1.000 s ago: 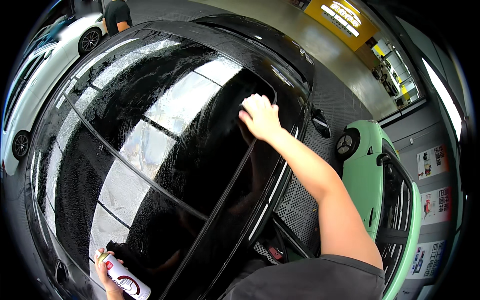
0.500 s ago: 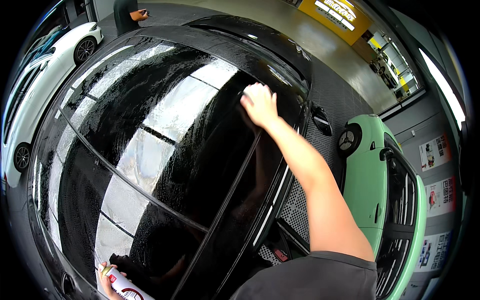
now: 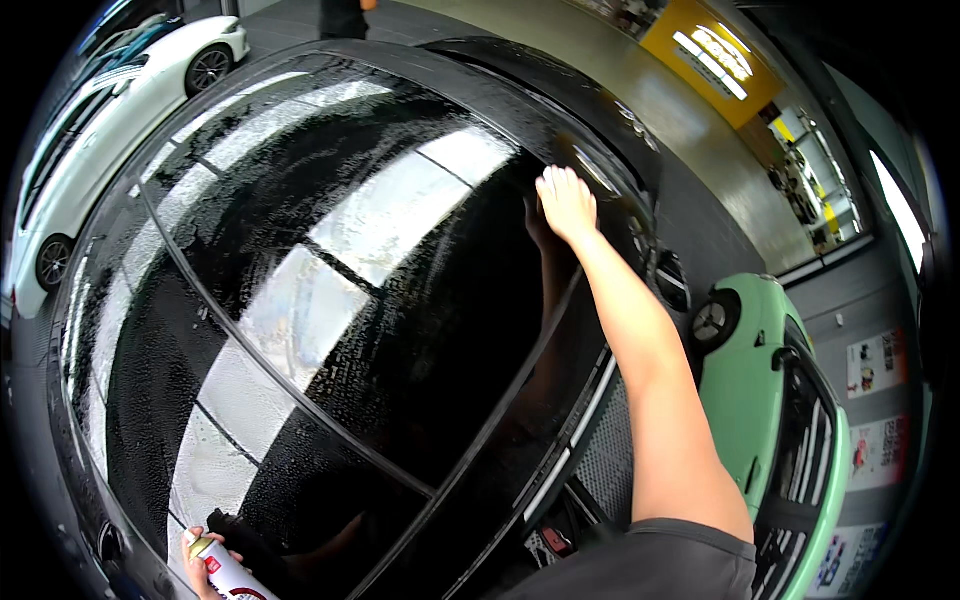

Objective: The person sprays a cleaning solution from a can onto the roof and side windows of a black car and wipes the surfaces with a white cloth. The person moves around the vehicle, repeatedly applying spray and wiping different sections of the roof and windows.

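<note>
A glossy black car roof (image 3: 450,320) spreads in front of me, beaded and streaked with wetness over its left and middle parts. My right hand (image 3: 568,205) rests at the far right of the roof, close to its front edge, arm stretched out. Its fingers are together and bent down against the surface; whatever lies under them is hidden. At the lower left, my left hand (image 3: 197,568) is wrapped round a white spray can (image 3: 230,578) with a gold-coloured top, held near the wet panel. The can's lower end runs out of the picture.
A light green car (image 3: 745,390) stands close on the right, a white car (image 3: 120,130) on the left. The black car's side mirror (image 3: 672,280) juts out beyond my right forearm. A person in dark clothes (image 3: 345,18) is at the far side.
My right hand has moved a little forward and right along the roof toward its front edge. The view has shifted. My left hand still grips the can.
</note>
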Demonstrator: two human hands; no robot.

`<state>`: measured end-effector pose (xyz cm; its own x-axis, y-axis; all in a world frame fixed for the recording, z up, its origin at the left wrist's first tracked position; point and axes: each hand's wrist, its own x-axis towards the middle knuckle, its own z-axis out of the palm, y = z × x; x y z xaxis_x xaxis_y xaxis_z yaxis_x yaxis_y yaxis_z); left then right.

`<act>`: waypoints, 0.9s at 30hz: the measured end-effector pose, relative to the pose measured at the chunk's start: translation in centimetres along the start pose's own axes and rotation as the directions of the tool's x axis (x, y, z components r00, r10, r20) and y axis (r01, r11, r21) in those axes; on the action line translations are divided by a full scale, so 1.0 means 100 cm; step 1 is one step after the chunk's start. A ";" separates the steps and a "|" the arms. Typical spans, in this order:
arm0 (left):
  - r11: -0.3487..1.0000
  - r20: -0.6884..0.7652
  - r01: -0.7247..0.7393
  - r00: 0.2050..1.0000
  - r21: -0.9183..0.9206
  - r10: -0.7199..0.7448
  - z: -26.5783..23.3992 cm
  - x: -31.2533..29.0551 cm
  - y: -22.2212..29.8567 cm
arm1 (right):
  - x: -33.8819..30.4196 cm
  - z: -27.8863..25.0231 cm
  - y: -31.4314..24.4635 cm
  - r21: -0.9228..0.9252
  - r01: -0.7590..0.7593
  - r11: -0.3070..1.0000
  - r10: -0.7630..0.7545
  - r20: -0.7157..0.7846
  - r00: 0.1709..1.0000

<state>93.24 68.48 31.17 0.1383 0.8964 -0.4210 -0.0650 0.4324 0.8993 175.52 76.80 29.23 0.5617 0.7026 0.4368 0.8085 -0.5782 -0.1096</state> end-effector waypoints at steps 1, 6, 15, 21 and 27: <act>1.000 0.000 -0.001 1.000 0.017 0.001 0.000 0.005 0.006 | 0.026 0.020 -0.006 -0.034 -0.043 0.998 0.041 -0.056 0.998; 0.998 0.074 -0.007 0.997 -0.069 0.012 -0.031 0.010 0.002 | 0.105 0.017 -0.172 0.185 0.236 0.954 -0.294 0.428 0.854; 0.967 -0.229 0.254 0.941 -0.009 -0.250 0.067 -0.005 0.067 | 0.091 0.063 -0.046 0.288 0.284 0.915 -0.269 -0.090 0.959; 0.913 -0.219 0.398 0.887 -0.086 -0.407 0.061 -0.001 0.071 | 0.159 0.100 -0.236 0.547 0.394 0.739 -0.447 -0.040 0.894; 0.916 -0.237 0.393 0.885 -0.081 -0.401 0.050 -0.003 0.059 | 0.091 0.058 -0.291 0.550 0.739 0.390 -0.856 -0.079 0.511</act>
<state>97.74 70.30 37.21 -0.0855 0.6431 -0.7610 -0.0851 0.7563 0.6486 158.18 102.43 31.23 -0.4193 0.8209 0.3877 0.8266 0.5218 -0.2108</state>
